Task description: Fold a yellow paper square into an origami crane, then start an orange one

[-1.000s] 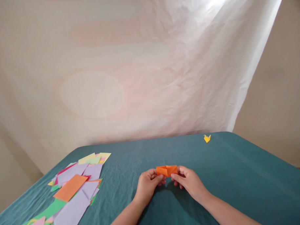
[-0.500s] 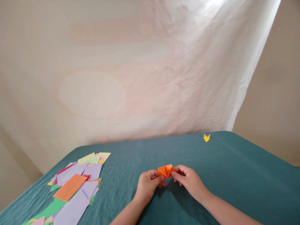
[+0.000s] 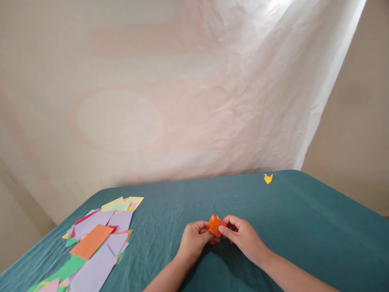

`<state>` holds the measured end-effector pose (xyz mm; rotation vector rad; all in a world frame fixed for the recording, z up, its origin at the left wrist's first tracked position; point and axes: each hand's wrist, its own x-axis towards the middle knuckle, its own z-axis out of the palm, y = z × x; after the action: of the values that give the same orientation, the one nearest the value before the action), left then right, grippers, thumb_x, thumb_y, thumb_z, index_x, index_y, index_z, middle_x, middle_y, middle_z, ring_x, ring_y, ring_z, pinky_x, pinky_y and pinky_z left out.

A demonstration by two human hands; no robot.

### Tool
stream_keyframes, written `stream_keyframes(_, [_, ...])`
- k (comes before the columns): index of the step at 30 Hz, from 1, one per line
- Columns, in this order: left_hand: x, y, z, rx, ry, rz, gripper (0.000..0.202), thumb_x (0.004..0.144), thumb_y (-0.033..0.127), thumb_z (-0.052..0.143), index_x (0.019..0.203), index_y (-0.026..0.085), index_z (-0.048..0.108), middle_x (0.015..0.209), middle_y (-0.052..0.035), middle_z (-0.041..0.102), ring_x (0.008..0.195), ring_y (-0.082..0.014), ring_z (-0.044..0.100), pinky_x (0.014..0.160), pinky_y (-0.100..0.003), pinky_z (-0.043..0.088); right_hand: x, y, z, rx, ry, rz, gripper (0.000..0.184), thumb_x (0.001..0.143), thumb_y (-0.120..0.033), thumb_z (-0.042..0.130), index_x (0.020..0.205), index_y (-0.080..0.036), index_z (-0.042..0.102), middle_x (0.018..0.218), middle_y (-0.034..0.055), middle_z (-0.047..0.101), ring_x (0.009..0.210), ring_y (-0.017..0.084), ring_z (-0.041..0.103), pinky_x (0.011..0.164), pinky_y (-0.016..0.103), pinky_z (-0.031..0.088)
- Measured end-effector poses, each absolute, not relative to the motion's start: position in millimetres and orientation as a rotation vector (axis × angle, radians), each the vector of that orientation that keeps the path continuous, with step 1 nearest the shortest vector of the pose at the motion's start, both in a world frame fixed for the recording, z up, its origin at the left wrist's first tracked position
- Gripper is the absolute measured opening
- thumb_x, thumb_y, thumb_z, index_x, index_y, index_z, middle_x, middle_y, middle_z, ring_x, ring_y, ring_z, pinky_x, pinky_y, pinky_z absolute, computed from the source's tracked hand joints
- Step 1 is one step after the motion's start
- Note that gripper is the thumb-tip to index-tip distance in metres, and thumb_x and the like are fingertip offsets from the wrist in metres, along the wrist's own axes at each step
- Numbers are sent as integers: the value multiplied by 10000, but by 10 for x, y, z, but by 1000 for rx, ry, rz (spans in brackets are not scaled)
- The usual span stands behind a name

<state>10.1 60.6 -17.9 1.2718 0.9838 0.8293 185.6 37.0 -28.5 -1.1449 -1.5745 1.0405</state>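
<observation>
A small folded piece of orange paper (image 3: 215, 226) is held between my two hands, just above the dark green cloth. Its top edge shows two little points, and its lower left part is hidden behind fingers. My left hand (image 3: 195, 239) pinches its left side between thumb and fingers. On the right side, my right hand (image 3: 240, 234) is closed on the same paper, with the thumb lying across its front face.
Loose coloured paper sheets (image 3: 96, 268) lie in an overlapping pile on the left of the green-covered table (image 3: 171, 202). A yellow folded paper bird (image 3: 268, 178) rests near the far right edge. Behind hangs a pale sheet (image 3: 186, 103).
The orange paper has gone from a wide, spread shape to a narrower, more compact one. My hands have drawn closer together, the right thumb moving left over its front.
</observation>
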Motion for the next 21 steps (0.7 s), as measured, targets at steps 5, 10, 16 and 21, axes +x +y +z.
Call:
stream_keyframes(5, [125, 579, -183, 1241, 924, 861, 200, 662, 304, 699, 749, 132, 650, 665, -40, 704, 610, -154, 644, 633, -242, 482, 1839, 364, -285, -1146, -1573, 1075, 227, 843, -386, 571, 785, -167, 591, 661, -7, 612, 571, 121, 506, 528, 214, 379])
stream_keyframes(10, [163, 554, -217, 1220, 945, 876, 215, 691, 322, 677, 798, 145, 621, 618, -20, 689, 600, -176, 659, 657, -281, 501, 1820, 355, -299, -1130, -1556, 1047, 203, 846, -373, 566, 821, -174, 595, 698, -9, 613, 608, 125, 524, 559, 215, 386])
stream_keyframes(16, [188, 515, -151, 1287, 981, 807, 211, 686, 296, 669, 822, 136, 686, 675, -32, 711, 678, -187, 671, 662, -253, 484, 1836, 378, -328, -1171, -1584, 976, 212, 840, -380, 566, 780, -179, 596, 687, -10, 600, 639, 139, 530, 598, 226, 397])
stream_keyframes(21, [152, 527, -152, 1294, 926, 770, 217, 695, 259, 652, 855, 119, 695, 694, -52, 720, 684, -184, 668, 666, -253, 479, 1836, 376, -238, -1152, -1604, 817, 178, 791, -333, 631, 716, -185, 569, 814, 12, 601, 761, 161, 549, 686, 241, 414])
